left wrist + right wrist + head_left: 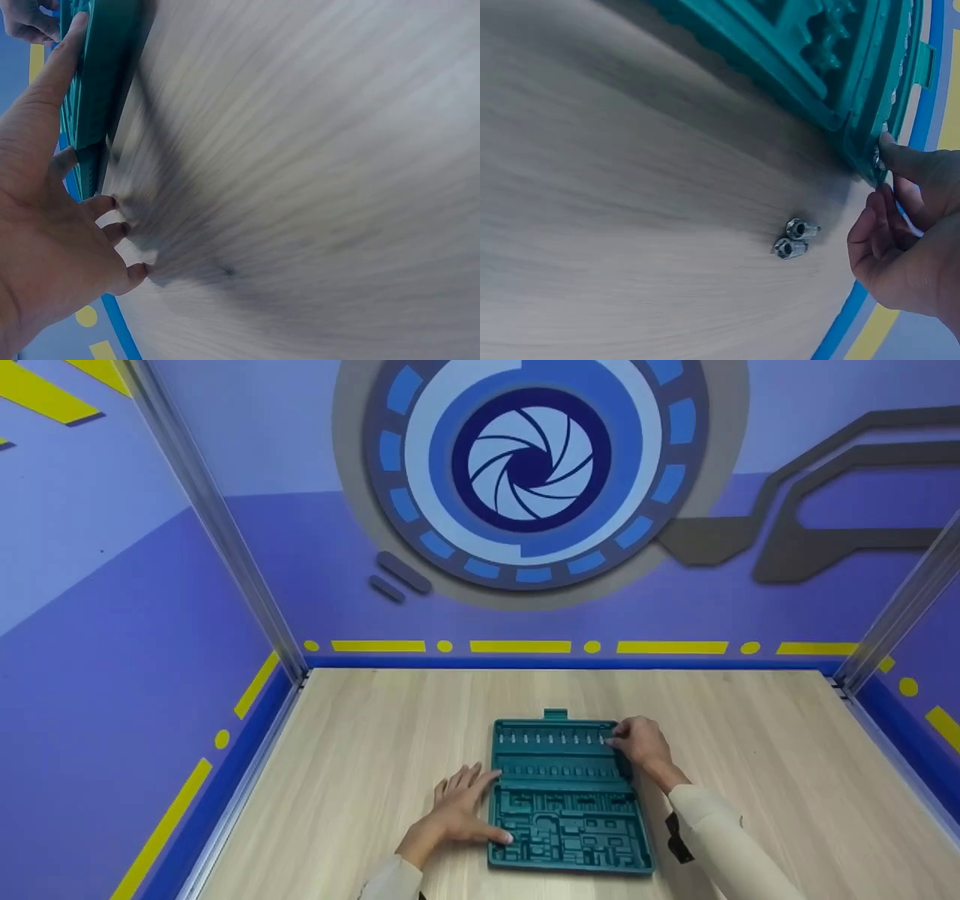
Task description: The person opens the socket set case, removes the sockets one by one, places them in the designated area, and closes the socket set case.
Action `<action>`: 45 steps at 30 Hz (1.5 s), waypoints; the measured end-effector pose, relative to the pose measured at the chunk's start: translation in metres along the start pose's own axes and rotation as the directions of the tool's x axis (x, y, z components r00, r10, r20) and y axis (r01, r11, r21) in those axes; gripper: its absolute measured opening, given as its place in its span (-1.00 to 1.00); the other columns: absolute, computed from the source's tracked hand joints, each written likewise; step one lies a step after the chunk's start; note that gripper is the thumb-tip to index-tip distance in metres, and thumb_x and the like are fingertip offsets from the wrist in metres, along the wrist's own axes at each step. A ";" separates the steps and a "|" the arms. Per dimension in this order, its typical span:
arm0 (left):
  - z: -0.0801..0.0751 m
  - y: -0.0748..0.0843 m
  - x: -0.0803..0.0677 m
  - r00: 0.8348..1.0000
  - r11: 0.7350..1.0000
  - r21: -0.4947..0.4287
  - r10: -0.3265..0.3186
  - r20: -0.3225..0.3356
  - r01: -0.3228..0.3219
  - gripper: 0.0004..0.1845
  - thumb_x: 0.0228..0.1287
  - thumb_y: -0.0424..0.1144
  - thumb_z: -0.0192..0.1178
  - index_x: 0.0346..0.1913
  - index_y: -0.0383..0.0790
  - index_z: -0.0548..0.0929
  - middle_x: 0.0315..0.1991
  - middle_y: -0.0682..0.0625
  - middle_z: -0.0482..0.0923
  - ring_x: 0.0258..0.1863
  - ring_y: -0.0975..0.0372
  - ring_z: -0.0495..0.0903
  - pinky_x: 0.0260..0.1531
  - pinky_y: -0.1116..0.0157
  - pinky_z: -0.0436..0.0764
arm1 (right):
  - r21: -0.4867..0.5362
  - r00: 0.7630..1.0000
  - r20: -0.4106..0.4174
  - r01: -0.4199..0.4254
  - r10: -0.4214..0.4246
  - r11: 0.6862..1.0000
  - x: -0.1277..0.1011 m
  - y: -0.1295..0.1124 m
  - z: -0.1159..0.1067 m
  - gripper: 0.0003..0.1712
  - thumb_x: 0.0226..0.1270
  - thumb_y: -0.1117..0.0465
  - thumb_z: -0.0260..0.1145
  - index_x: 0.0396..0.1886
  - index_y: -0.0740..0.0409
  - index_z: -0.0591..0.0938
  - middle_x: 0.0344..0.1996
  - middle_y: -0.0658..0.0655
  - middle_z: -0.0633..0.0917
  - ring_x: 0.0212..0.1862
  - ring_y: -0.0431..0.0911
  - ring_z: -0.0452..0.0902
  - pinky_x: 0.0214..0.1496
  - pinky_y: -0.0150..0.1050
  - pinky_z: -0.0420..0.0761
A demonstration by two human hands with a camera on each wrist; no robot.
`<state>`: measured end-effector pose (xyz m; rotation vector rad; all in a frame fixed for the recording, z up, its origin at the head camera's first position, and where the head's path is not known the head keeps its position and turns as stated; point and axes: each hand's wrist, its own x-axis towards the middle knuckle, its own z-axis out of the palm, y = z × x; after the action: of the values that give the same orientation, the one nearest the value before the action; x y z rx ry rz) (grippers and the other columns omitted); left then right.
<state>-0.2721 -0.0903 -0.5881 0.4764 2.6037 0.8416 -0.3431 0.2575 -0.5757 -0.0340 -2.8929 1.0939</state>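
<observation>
An unfolded green plastic tool case [555, 785] lies flat on the table, with moulded slots on both halves. Along its far row stand several small silver bits [537, 739]. My right hand [643, 742] is at the far right corner, thumb and fingertips at the last bit [877, 156] in the row, other fingers curled. My left hand [457, 814] is spread at the case's left side, thumb over the near left edge and index fingertip touching farther up the edge. Two small silver socket-like pieces [793, 238] lie on the table by the right hand in the right wrist view.
The wood-grain table [375, 735] meets a blue and purple back wall [285, 577]. Side walls with metal posts [217, 525] stand left and right. A latch tab [555, 713] sticks out from the case's far edge.
</observation>
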 end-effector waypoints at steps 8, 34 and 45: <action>-0.003 -0.001 0.000 1.000 1.000 0.002 -0.025 0.001 0.025 0.20 -0.11 0.31 0.56 0.59 0.07 0.19 0.63 -0.25 0.02 0.63 -0.22 -0.06 0.50 -0.35 -0.11 | -0.020 0.996 -0.060 0.059 -0.060 0.998 -0.002 -0.001 0.001 -0.85 0.30 0.36 0.43 -0.20 0.38 0.79 -0.21 0.35 0.80 -0.20 0.12 0.74 -0.16 0.07 0.71; -0.003 0.004 0.000 1.000 1.000 0.010 0.001 -0.014 -0.001 0.19 -0.11 0.30 0.56 0.58 0.04 0.20 0.62 -0.28 0.03 0.61 -0.23 -0.04 0.48 -0.38 -0.09 | 0.139 0.978 -0.196 0.096 -0.068 0.986 -0.010 -0.012 -0.010 -0.79 0.41 0.21 0.40 -0.22 0.31 0.81 -0.32 0.24 0.82 -0.31 -0.04 0.67 -0.28 -0.37 0.59; 0.000 0.003 -0.003 1.000 1.000 -0.012 0.003 -0.013 -0.004 0.19 -0.11 0.28 0.58 0.58 0.02 0.20 0.62 -0.29 0.02 0.62 -0.23 -0.06 0.49 -0.37 -0.12 | 0.433 0.992 0.080 -0.127 0.102 0.892 -0.019 0.008 -0.034 -0.66 0.56 0.35 0.16 0.15 0.54 0.57 -0.05 0.44 0.70 -0.12 -0.02 0.76 -0.02 -0.16 0.76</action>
<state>-0.2694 -0.0895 -0.5854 0.4736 2.6088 0.8645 -0.3221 0.2852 -0.5561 -0.1605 -2.6420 1.7675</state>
